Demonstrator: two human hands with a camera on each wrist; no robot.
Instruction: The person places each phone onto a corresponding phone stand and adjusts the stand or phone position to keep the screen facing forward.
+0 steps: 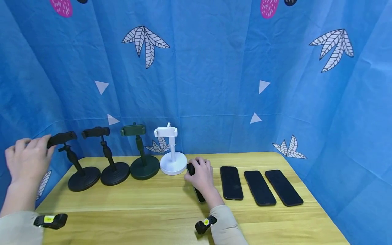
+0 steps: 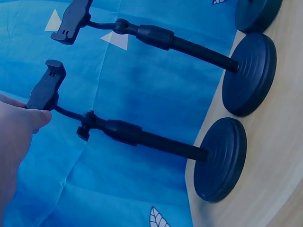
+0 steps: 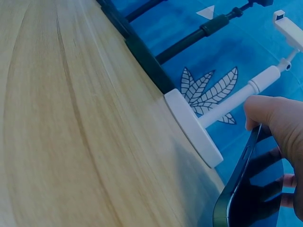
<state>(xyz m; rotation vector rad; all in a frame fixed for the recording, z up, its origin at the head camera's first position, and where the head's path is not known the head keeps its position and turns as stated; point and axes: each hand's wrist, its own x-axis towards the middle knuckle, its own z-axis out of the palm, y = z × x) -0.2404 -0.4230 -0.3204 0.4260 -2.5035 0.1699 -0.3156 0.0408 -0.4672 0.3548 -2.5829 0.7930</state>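
At the far left, my left hand [image 1: 29,160] grips the end of the clamp on a black phone stand [image 1: 73,158]. In the left wrist view, thumb and fingers pinch the lower end of this clamp [image 2: 45,92], while the round base [image 2: 220,161] stands on the table. My right hand [image 1: 200,175] holds a dark smartphone [image 1: 200,196] by its long edges near its far end. The right wrist view shows the thumb on one edge of the phone [image 3: 251,203] and fingers at the other. A white phone stand [image 1: 173,166] stands just beyond that hand.
Between the left stand and the white one are another black phone stand [image 1: 114,173] and a dark green one [image 1: 144,167]. Three more smartphones lie right of my right hand: one nearest [image 1: 231,183], one in the middle [image 1: 259,188], one outermost [image 1: 283,188]. A blue curtain [image 1: 214,85] hangs behind the wooden table [image 1: 137,211].
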